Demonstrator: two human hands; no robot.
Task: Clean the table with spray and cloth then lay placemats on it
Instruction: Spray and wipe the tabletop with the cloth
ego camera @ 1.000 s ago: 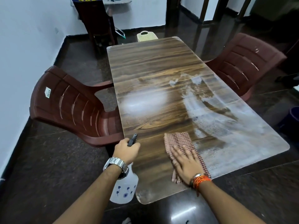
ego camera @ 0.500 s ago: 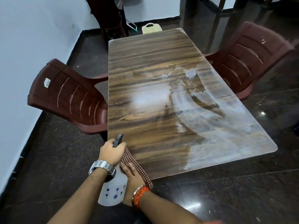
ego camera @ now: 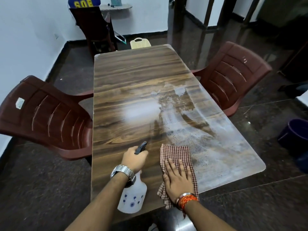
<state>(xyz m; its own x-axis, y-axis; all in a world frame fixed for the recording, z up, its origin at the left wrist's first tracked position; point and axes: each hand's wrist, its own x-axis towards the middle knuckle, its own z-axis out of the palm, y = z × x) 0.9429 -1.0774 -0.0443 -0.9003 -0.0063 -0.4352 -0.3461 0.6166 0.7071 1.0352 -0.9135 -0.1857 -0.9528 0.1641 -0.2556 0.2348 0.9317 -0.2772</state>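
Note:
A long wood-grain table (ego camera: 126, 77) runs away from me, its right half hazy with whitish spray film and droplets. My left hand (ego camera: 134, 158), with a steel watch at the wrist, grips a white spray bottle (ego camera: 132, 198) with small blue flowers, its black nozzle pointing up the table. My right hand (ego camera: 177, 180), with orange threads at the wrist, lies flat with fingers spread on a red-and-white checked cloth (ego camera: 175, 155) near the table's front edge. No placemats are in view.
A maroon plastic chair (ego camera: 45, 117) stands at the table's left and another maroon chair (ego camera: 233, 75) at its right. A cream stool top (ego camera: 140, 43) shows past the far end. A dark blue bucket (ego camera: 295, 137) sits on the floor at right. A white wall runs along the left.
My right hand has slid the cloth from the front left corner back toward the right and further onto the table. The left hand with the bottle has shifted right, over the table.

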